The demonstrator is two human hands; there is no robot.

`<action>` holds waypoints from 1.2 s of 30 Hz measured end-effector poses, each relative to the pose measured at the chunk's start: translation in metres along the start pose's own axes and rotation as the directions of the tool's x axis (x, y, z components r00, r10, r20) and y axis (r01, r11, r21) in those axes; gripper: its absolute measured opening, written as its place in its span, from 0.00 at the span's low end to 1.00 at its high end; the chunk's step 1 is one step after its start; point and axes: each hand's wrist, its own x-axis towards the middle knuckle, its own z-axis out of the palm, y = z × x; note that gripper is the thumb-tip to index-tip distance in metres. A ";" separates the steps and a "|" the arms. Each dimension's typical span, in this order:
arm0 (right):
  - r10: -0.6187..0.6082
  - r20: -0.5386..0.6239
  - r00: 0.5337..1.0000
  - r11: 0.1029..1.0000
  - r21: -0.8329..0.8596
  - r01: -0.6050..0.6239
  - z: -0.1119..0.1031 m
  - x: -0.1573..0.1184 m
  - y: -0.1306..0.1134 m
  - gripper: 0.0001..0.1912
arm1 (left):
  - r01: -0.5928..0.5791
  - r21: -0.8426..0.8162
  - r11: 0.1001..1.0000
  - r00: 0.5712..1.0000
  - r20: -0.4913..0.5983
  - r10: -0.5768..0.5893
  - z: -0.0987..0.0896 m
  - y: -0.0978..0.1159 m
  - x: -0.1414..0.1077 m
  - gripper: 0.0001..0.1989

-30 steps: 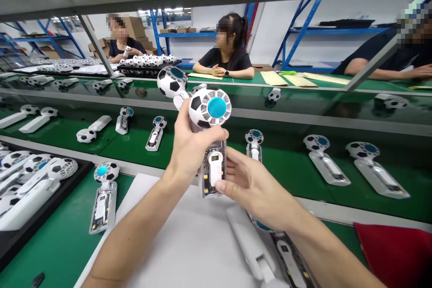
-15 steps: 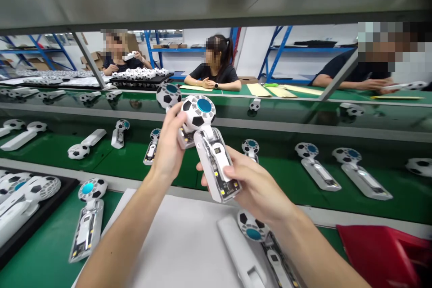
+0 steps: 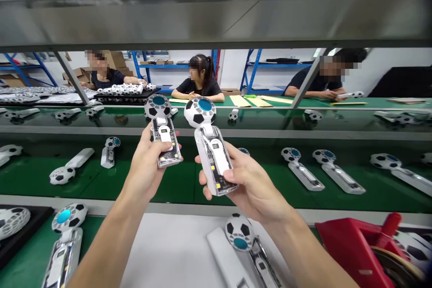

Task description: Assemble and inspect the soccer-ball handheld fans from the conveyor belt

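Observation:
My left hand (image 3: 143, 162) is closed around a handheld fan (image 3: 158, 107) with a black-and-white football head, a blue disc and a clear body showing a circuit board. Its thumb lies on the white front piece. A similar fan (image 3: 200, 112) is gripped in my right hand (image 3: 253, 180), thumb near the body's lower end. Both fans are raised side by side, heads up, a small gap between them. Below my right forearm, a third fan (image 3: 239, 232) and a white casing (image 3: 227, 256) lie on a white sheet (image 3: 162, 243).
Behind my hands runs a green conveyor (image 3: 131, 184) carrying several fans. At left are another fan (image 3: 69, 218) and a black tray (image 3: 32, 229); at right, a red tape dispenser (image 3: 354, 238). A metal shelf (image 3: 216, 22) hangs overhead. Three people sit across the line.
My left hand has moved left with its fan, which was partly behind the right-hand fan and now shows fully. The view has tilted upward; my right hand keeps its grip.

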 end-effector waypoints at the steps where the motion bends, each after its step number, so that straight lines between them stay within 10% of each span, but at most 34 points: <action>1: -0.021 -0.009 1.000 1.000 -0.003 0.021 0.000 0.000 0.001 0.26 | 0.002 -0.005 1.000 1.000 0.010 -0.002 0.000 0.001 -0.001 0.31; 17: -0.080 -0.073 0.994 0.988 0.124 0.089 -0.007 0.004 -0.005 0.14 | 0.046 -0.239 0.970 0.933 0.357 0.043 0.009 0.013 -0.020 0.20; 30: -0.035 -0.026 0.999 0.999 0.023 0.035 -0.016 -0.004 -0.017 0.28 | 0.400 -0.474 0.785 0.719 0.693 0.053 0.003 0.005 -0.019 0.18; 36: -0.150 -0.063 0.987 0.973 -0.185 0.136 -0.014 -0.005 -0.013 0.29 | 0.210 -0.380 0.901 0.784 0.616 0.077 0.013 0.008 -0.027 0.22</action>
